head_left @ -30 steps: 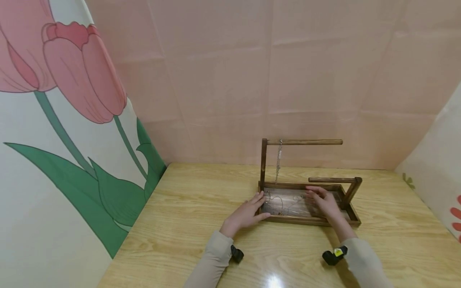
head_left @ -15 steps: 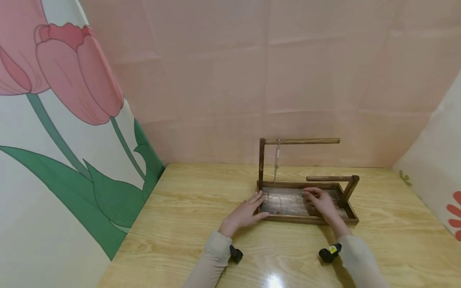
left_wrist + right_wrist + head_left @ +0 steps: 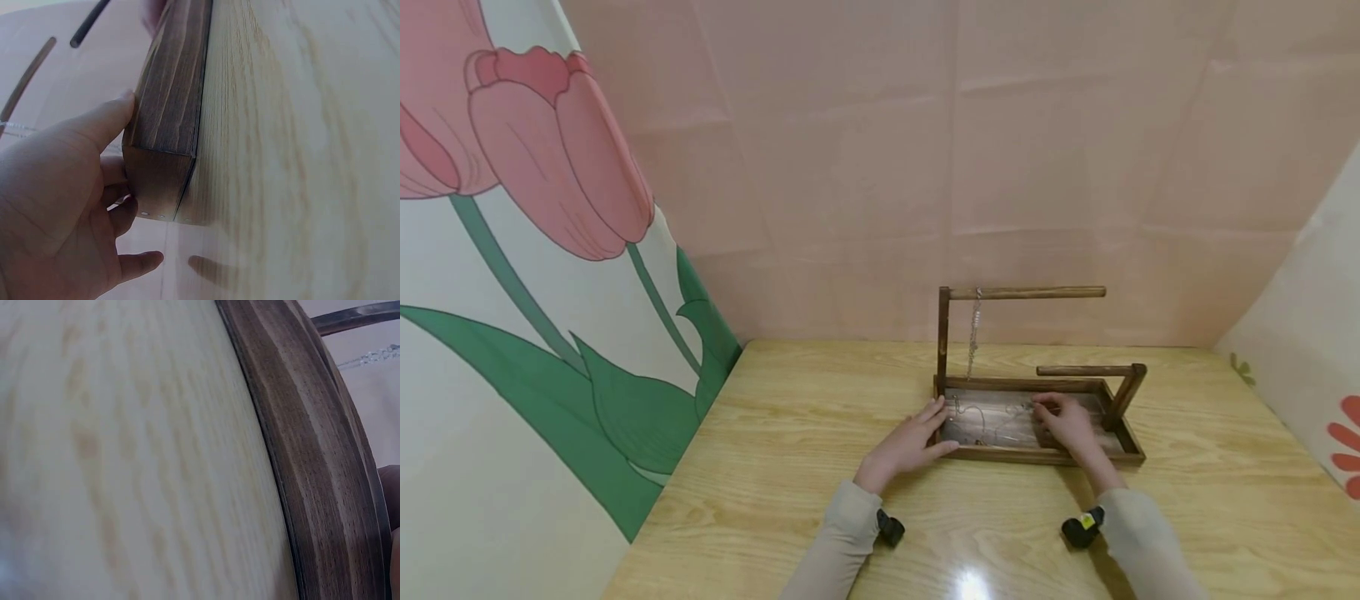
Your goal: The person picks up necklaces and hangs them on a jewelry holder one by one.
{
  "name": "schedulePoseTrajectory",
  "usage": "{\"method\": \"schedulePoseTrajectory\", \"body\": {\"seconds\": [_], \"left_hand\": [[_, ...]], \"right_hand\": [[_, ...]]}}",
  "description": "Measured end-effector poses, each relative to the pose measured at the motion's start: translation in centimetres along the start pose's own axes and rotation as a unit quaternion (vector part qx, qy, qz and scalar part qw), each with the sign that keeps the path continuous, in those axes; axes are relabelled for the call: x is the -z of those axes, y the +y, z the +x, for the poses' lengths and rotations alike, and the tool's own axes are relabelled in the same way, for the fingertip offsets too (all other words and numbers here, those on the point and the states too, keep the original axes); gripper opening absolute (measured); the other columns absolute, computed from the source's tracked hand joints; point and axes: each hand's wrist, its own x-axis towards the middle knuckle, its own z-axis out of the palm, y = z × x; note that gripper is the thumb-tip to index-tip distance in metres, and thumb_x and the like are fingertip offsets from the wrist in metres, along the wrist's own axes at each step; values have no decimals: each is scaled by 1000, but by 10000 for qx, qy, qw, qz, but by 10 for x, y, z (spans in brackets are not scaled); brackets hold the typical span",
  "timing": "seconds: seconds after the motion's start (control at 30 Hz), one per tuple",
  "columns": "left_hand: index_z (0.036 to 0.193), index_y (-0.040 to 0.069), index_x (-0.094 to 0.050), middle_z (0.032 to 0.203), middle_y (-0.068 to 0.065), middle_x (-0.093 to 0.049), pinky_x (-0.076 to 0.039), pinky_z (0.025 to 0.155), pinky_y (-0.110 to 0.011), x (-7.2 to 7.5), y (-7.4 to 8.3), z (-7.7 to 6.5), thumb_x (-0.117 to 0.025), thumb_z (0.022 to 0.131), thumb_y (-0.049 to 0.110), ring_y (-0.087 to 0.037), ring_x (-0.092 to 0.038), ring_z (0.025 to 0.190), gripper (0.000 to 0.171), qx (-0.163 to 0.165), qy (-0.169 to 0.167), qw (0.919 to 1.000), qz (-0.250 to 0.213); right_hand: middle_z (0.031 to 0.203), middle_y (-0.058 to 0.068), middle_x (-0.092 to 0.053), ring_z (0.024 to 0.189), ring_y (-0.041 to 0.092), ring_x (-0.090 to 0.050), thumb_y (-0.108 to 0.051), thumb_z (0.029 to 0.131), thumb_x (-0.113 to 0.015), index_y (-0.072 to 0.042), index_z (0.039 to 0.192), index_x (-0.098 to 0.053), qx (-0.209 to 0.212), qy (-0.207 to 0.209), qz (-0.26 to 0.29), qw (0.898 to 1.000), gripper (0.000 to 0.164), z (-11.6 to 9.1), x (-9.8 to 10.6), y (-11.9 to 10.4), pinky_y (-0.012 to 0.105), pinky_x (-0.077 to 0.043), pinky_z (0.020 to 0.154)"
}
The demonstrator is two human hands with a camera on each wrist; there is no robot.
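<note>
A dark wooden jewelry stand (image 3: 1015, 456) has a shallow tray, with a tall arm (image 3: 1026, 293) at left and a lower arm (image 3: 1082, 371) at right. My left hand (image 3: 910, 442) rests on the tray's left end, its thumb along the front wall. In the left wrist view, its fingers (image 3: 142, 265) lie spread about the tray's corner. Inside the tray, my right hand (image 3: 1071, 425) has thumb and forefinger together at the right end of a thin necklace (image 3: 1017, 423), seeming to pinch it. Its fingertips are hidden in the right wrist view.
A silver chain (image 3: 974, 329) hangs from the tall arm near its post. Another thin necklace (image 3: 981, 417) lies at the tray's left. The stand is on a wood-grain table (image 3: 820, 392), with a pink backdrop (image 3: 850, 167) behind it.
My right thumb and fingers have come together at the thin necklace in the tray. The left hand stays on the tray's end. The head view has shifted slightly.
</note>
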Motion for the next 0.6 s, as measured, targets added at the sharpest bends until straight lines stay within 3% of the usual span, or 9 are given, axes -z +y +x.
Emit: {"method": "schedulePoseTrajectory", "body": {"seconds": [0.23, 0.6], "left_hand": [[148, 13, -23, 157, 0, -9, -23, 112, -49, 0, 0, -1, -37, 93, 58, -19, -13, 143, 73, -11, -8, 10000, 1], [148, 13, -22, 157, 0, -9, -23, 112, -49, 2, 2, -1, -37, 93, 58, -18, -13, 143, 73, 4, -8, 10000, -9]], "right_hand": [[92, 20, -66, 79, 27, -61, -5, 87, -61, 5, 106, -64, 444, -18, -599, 9972, 21, 2, -3, 0, 29, -46, 59], [88, 18, -67, 74, 27, -61, -5, 84, -66, 4, 100, -67, 690, -174, -560, 9959, 18, 3, -6, -2, 33, -50, 61]]}}
